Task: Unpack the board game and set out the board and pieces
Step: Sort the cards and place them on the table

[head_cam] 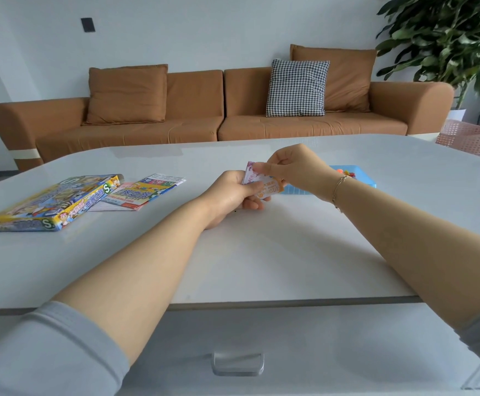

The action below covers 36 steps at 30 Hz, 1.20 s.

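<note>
gripping card stack (258, 182) (pink, orange faces): left hand (233, 195), right hand (295, 170).

Pale grey-blue sleeves (47, 350) pushed above the forearms; thin gold bracelet (338, 186) on the right wrist

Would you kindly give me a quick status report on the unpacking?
Left hand grips small stack of pink-and-orange cards; right hand pinches its top. Colourful folded board still folded beside yellow game box. Nothing in the way.
</note>
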Available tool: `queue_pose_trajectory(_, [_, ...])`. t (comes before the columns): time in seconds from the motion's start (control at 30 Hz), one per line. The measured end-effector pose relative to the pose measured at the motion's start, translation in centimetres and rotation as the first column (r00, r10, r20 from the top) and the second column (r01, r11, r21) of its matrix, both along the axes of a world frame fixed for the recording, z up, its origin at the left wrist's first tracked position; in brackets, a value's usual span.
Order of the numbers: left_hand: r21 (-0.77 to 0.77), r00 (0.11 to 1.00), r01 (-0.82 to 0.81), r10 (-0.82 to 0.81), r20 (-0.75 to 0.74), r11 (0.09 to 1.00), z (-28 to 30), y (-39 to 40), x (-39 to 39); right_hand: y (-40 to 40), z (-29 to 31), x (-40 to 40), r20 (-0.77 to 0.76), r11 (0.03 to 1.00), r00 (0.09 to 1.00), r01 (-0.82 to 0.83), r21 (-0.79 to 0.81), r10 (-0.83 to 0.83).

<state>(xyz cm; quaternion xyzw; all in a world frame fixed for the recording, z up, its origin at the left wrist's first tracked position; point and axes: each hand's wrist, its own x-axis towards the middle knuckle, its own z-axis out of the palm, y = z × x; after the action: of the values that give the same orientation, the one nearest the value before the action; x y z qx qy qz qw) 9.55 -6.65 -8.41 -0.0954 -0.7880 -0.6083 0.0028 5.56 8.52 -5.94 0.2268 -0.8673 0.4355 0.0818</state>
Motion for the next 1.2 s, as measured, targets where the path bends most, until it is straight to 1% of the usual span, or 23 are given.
queue_pose_trajectory(0.1, [-0.010, 1.000, 0.000, 0.000, 0.004, 1.000, 0.0, 0.0, 0.0, -0.1, 0.0, -0.1, -0.065, 0.999, 0.998, 0.016, 0.031, -0.014])
queue_pose_trajectory(0.17, [-0.005, 1.000, -0.001, 0.001, 0.006, 1.000, 0.0, 0.1, 0.0, 0.3, 0.0, -0.1, -0.031, 0.999, 0.999, -0.020, 0.034, 0.021])
queue_pose_trajectory(0.23, [0.004, 1.000, -0.001, 0.001, 0.006, 1.000, 0.0, 0.1, 0.1, 0.7, -0.1, -0.1, 0.023, 0.998, 0.998, -0.060, 0.005, 0.060])
queue_pose_trajectory(0.33, [0.001, 1.000, 0.006, -0.006, 0.008, 1.000, 0.1, 0.1, 0.1, 0.5, -0.2, -0.2, 0.059, 0.999, 0.998, -0.026, -0.028, 0.027])
queue_pose_trajectory(0.43, [0.001, 1.000, 0.010, -0.010, 0.003, 1.000, 0.1, 0.1, 0.2, 0.0, -0.1, -0.2, -0.007, 1.000, 1.000, 0.016, 0.021, -0.016])
queue_pose_trajectory(0.53, [0.002, 1.000, 0.011, -0.011, 0.006, 1.000, 0.1, 0.0, 0.2, 0.0, -0.2, -0.3, -0.037, 1.000, 0.999, 0.007, 0.024, -0.006])
queue_pose_trajectory(0.67, [0.004, 1.000, 0.009, -0.009, 0.020, 1.000, 0.1, 0.0, 0.1, 0.8, -0.3, -0.4, 0.035, 0.997, 0.996, -0.082, 0.003, 0.082])
queue_pose_trajectory(0.73, [-0.002, 1.000, 0.018, -0.018, 0.020, 1.000, 0.1, 0.1, 0.1, 0.9, -0.3, -0.3, 0.061, 0.997, 0.995, -0.073, -0.022, 0.074])
queue_pose_trajectory(0.8, [-0.005, 1.000, 0.022, -0.022, 0.018, 1.000, 0.2, 0.1, 0.2, 0.4, -0.2, -0.3, 0.046, 1.000, 0.999, -0.018, -0.022, 0.019])
queue_pose_trajectory(0.87, [-0.005, 1.000, 0.022, -0.022, 0.016, 1.000, 0.2, 0.1, 0.2, 0.0, 0.0, -0.2, 0.000, 1.000, 1.000, 0.020, 0.006, -0.020])
queue_pose_trajectory(0.97, [-0.005, 1.000, 0.023, -0.022, 0.021, 1.000, 0.2, 0.0, 0.2, 0.0, -0.1, -0.3, -0.044, 1.000, 0.999, 0.012, 0.027, -0.011])
queue_pose_trajectory(1.13, [0.009, 0.999, 0.021, -0.021, 0.027, 1.000, 0.2, 0.0, 0.1, 0.8, -0.3, -0.4, 0.006, 0.999, 0.999, -0.044, 0.009, 0.044])
queue_pose_trajectory(1.2, [0.009, 1.000, 0.022, -0.023, 0.021, 1.000, 0.2, 0.0, 0.1, 0.8, -0.1, -0.4, 0.051, 0.998, 0.997, -0.060, -0.022, 0.061])
